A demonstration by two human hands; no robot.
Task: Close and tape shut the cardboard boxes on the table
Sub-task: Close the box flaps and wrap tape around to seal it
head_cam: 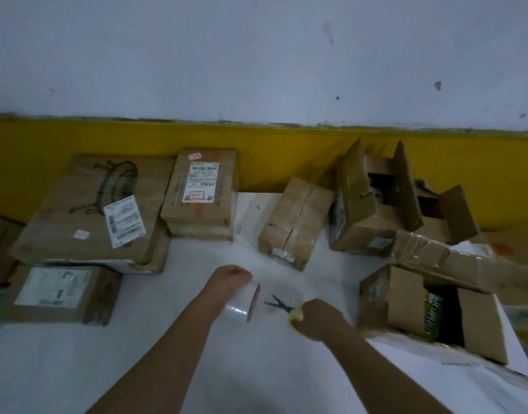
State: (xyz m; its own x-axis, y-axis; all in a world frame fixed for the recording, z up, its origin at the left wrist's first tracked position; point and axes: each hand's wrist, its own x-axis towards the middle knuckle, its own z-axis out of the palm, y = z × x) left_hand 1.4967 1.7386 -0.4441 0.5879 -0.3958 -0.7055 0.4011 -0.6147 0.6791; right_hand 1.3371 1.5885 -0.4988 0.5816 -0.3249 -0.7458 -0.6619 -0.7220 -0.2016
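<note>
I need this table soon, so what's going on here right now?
A person is taping up cardboard boxes on a white table. Their left hand holds a tape roll, and their right hand grips yellow-handled scissors. The middle box looks sealed; the near open box and the far open box on the right await closing.

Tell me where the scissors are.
In the head view, low centre: the scissors are gripped in the right hand, just right of the tape roll the left hand holds.
</note>
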